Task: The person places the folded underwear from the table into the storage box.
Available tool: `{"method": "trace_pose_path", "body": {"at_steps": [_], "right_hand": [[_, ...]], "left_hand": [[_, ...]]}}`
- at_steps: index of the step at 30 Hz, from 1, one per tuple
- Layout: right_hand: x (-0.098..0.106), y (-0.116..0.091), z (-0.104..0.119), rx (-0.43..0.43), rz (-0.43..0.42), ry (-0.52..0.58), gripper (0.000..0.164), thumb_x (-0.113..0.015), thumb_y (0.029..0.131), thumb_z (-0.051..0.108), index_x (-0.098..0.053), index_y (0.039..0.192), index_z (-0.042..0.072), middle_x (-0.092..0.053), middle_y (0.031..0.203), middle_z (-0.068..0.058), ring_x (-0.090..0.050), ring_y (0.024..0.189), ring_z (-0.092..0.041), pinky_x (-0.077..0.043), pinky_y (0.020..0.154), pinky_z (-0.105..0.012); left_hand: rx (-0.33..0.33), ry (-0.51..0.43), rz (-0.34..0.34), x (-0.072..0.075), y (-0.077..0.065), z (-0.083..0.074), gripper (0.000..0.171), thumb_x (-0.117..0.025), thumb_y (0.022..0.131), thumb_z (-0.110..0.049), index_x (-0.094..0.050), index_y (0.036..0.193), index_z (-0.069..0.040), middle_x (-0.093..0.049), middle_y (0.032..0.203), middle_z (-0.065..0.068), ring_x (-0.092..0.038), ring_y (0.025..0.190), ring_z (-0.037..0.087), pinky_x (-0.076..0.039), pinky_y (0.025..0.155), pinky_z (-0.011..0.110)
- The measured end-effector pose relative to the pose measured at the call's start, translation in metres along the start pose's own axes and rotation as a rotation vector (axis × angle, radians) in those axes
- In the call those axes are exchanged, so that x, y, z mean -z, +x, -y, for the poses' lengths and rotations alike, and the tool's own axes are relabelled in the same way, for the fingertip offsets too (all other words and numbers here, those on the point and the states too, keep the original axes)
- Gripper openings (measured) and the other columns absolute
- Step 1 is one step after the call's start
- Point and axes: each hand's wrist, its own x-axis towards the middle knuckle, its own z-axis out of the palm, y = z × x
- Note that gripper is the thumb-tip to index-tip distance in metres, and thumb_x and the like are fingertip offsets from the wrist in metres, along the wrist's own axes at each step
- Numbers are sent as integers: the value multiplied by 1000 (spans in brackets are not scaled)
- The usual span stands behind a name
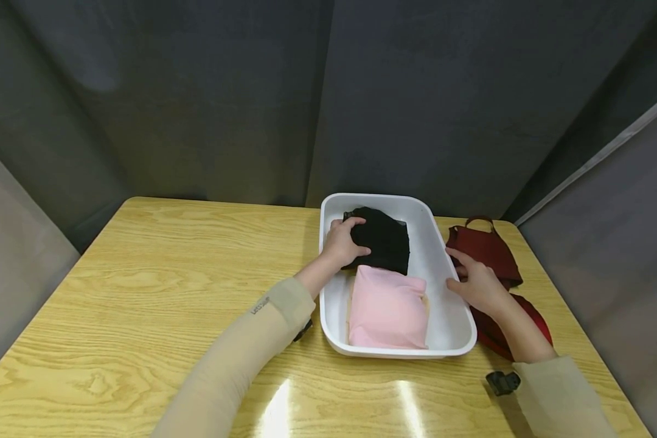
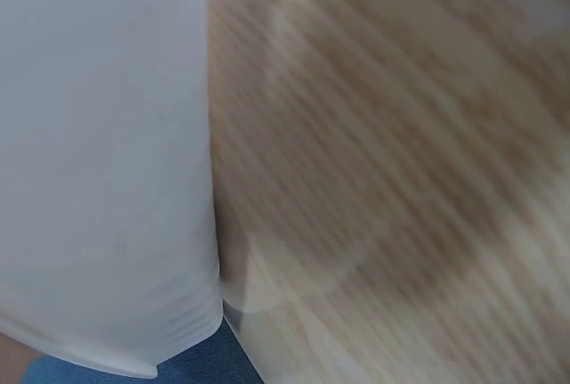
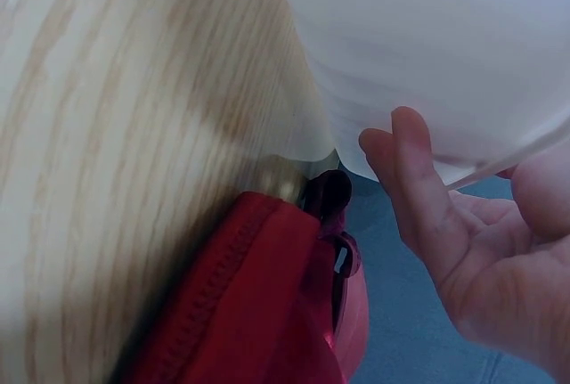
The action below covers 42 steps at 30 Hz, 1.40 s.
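A white plastic tub (image 1: 443,304) stands on the wooden table, holding a folded black garment (image 1: 385,243) at its far end and a folded pink garment (image 1: 389,310) nearer me. My left hand (image 1: 342,243) reaches over the tub's left rim and rests on the black garment, thumb and fingers spread. At the right rim, my right hand (image 1: 479,283) holds the tub's edge. In the right wrist view its fingers (image 3: 414,157) lie against the outer wall and the thumb passes over the rim. Only the tub's outer side (image 2: 107,152) shows in the left wrist view, without the left hand.
Right of the tub lie a dark red bag (image 1: 487,252) with a top handle and another red item (image 1: 498,331), partly under my right forearm. Wooden table (image 1: 170,292) extends to the left. Dark grey curtains (image 1: 224,97) hang behind it.
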Motion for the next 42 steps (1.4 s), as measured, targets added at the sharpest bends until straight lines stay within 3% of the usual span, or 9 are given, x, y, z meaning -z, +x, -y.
{"method": "trace_pose_path", "body": {"at_steps": [15, 24, 33, 42], "right_hand": [[-2, 1, 1, 9, -6, -18, 69, -60, 88, 7, -25, 146, -3, -54, 120, -37, -65, 93, -40, -56, 71, -47], [-1, 1, 2, 12, -10, -16, 69, -60, 87, 7, -25, 146, -3, -55, 119, -37, -65, 92, -40, -56, 70, -47], [-2, 2, 1, 18, -12, -7, 69, -60, 87, 6, -26, 146, -4, -54, 119, -36, -65, 93, -40, -56, 71, -47], [-4, 3, 1, 17, -4, 5, 69, -60, 87, 6, -25, 146, -5, -54, 120, -37, -64, 94, -41, -56, 70, -47]], "left_hand": [[-50, 28, 9, 5, -6, -3, 79, -81, 75, -16, -41, 142, -27, -15, 155, 17, -29, 136, 40, -44, 98, 47], [-117, -15, 25, 14, -18, -9, 81, -80, 76, -15, -38, 144, -28, -14, 155, 20, -29, 138, 38, -44, 99, 46], [-206, -23, 42, 27, -33, -14, 79, -77, 79, -19, -35, 146, -24, -32, 151, 5, -22, 142, 27, -33, 109, 46], [-261, -35, 16, 42, -48, -19, 76, -77, 79, -18, -37, 144, -22, -37, 147, 3, -35, 135, 23, -35, 108, 42]]}}
